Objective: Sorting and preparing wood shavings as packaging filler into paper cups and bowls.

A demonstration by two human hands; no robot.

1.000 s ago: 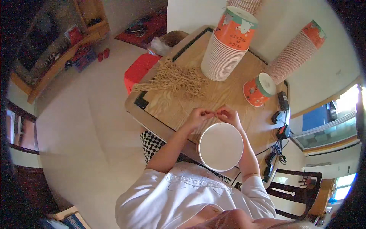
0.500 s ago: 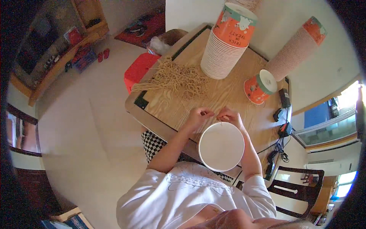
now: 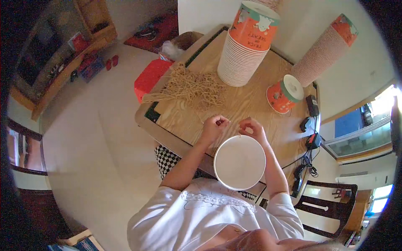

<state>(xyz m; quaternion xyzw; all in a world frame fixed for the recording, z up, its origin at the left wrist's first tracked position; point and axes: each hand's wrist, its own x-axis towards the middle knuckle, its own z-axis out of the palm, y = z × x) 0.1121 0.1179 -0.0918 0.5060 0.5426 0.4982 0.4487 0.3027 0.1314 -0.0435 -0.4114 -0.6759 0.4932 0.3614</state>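
A white-lined paper bucket (image 3: 240,163) stands in front of my chest, its open mouth facing up. Just beyond its far rim, my left hand (image 3: 215,125) is closed in a pinch, a little to the left. Whatever its fingers hold is too small to make out. My right hand (image 3: 253,128) is pinched too, close to the far rim, where a short tan strand shows at the edge. A gap separates the two hands. Farther off on the left lies a loose heap of tan twine (image 3: 192,88).
On the wooden table (image 3: 247,100) stand a tall stack of orange-and-white buckets (image 3: 243,62), a second leaning stack (image 3: 320,54) and a single orange bucket (image 3: 277,99). Black adapters and cables (image 3: 309,161) line the right edge. A red stool (image 3: 151,78) sits beyond the left edge, a dark chair (image 3: 328,207) at right.
My hands have drawn apart, the left one moving left and slightly away from me. The bucket has shifted slightly left and looks a bit more upright, showing more of its inside.
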